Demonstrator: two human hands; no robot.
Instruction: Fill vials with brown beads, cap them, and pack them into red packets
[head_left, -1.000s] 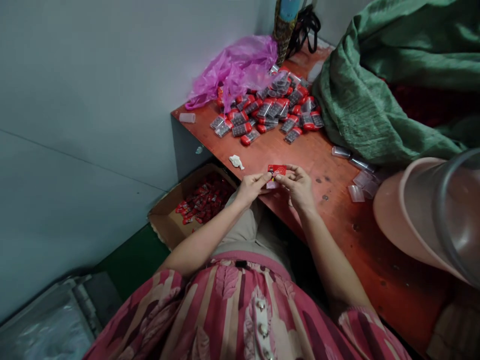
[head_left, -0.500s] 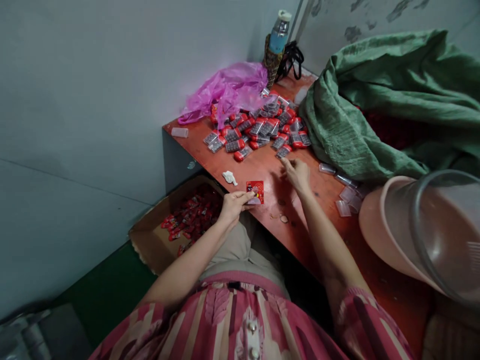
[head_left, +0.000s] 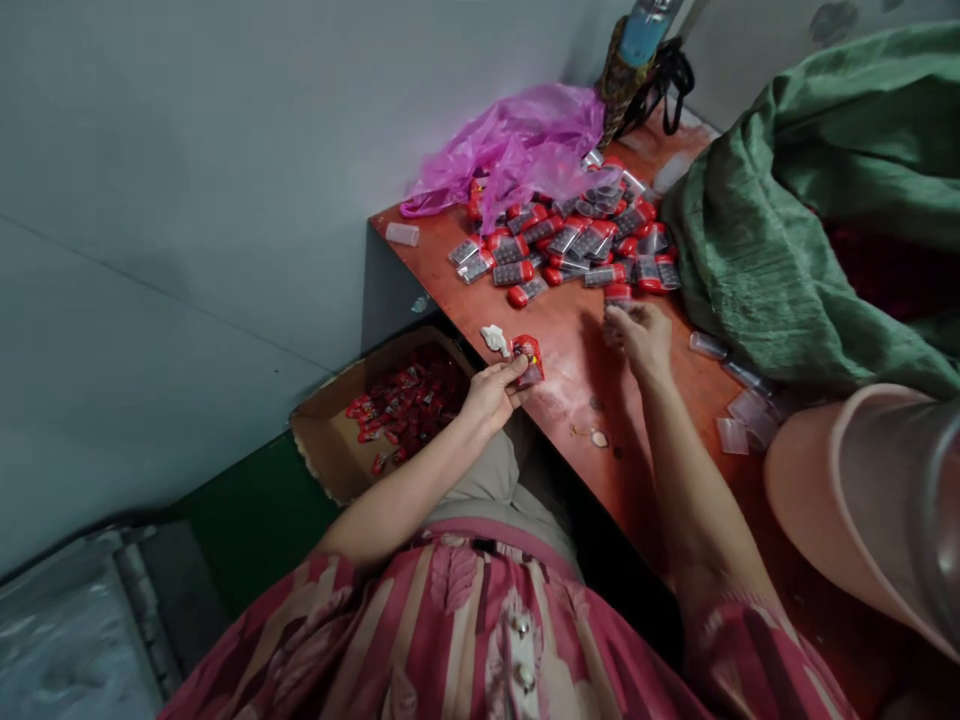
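Observation:
My left hand pinches a small red packet at the near left edge of the red-brown table. My right hand reaches to the near edge of a pile of small red-capped clear cases, its fingers closed on one red-capped case. A small white scrap lies on the table just left of the packet.
A cardboard box with red packets sits on the floor left of the table. A pink plastic bag, a bottle, green cloth, clear empty cases and a pink basin crowd the table.
Both hands held the red packet a second ago. My right hand let go and reached forward to the pile, closing on a case. My left hand kept the packet.

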